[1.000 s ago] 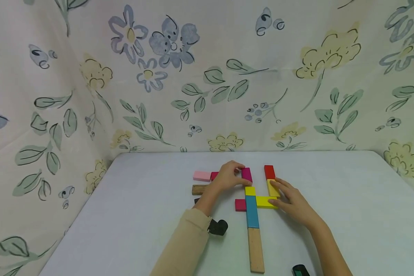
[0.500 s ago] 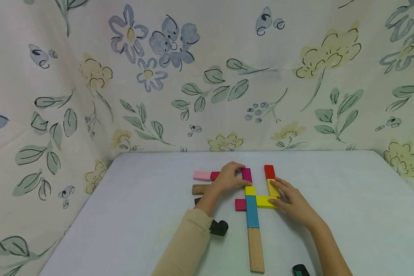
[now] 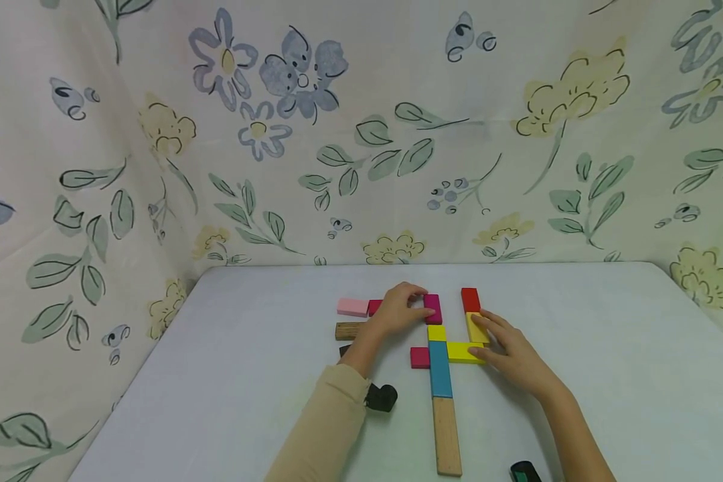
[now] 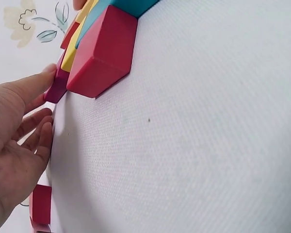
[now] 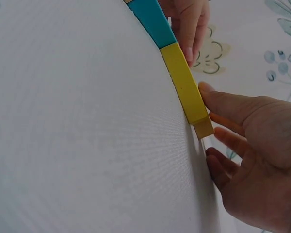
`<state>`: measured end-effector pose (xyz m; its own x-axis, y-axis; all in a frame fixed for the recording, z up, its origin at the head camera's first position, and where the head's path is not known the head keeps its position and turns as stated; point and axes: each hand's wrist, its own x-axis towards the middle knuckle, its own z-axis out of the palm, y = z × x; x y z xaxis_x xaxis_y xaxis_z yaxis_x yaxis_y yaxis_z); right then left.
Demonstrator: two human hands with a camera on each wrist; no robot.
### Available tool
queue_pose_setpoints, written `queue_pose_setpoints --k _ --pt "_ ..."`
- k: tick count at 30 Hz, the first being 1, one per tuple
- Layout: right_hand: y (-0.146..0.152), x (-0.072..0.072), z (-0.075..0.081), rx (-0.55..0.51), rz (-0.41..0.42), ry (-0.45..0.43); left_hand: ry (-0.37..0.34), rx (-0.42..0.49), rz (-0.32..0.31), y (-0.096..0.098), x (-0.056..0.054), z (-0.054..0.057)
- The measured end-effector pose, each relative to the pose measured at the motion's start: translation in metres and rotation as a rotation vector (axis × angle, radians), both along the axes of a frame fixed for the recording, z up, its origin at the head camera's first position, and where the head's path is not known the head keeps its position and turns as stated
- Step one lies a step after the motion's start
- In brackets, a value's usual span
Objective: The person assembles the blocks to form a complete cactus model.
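In the head view my left hand (image 3: 397, 308) is at the magenta block (image 3: 434, 310), thumb and index fingertips along its left side. That block stands just beyond a small yellow block (image 3: 436, 333), which meets a blue block (image 3: 440, 369) and then a long wooden block (image 3: 446, 437). My right hand (image 3: 515, 351) touches the right end of a long yellow block (image 3: 460, 353) with its thumb. Its other fingers rest along a second yellow block (image 3: 475, 335), which has a red block (image 3: 470, 300) at its far end. A crimson block (image 3: 420, 358) sits against the blue one's left side.
Left of the forearm lie a pink block (image 3: 352, 307), another crimson block (image 3: 374, 308), a brown wood-grain block (image 3: 348, 331) and a partly hidden dark block (image 3: 345, 350). A black rounded thing (image 3: 381, 398) shows beside the sleeve. Another black object (image 3: 525, 472) is at the bottom edge.
The left thumb has shifted from the magenta block's near end up to its left side. The magenta block has moved slightly right and stands straighter. The right hand stays in place.
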<state>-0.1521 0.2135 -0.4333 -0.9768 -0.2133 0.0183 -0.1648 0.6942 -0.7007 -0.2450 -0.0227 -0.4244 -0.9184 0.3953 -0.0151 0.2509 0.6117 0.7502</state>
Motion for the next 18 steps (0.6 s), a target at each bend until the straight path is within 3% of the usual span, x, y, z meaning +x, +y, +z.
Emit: queue_pose_setpoints --k 18 --pt "-0.0003 -0.0006 -0.0004 0.016 -0.005 -0.005 0.006 -0.028 -0.013 -0.0020 0.0025 -0.0009"
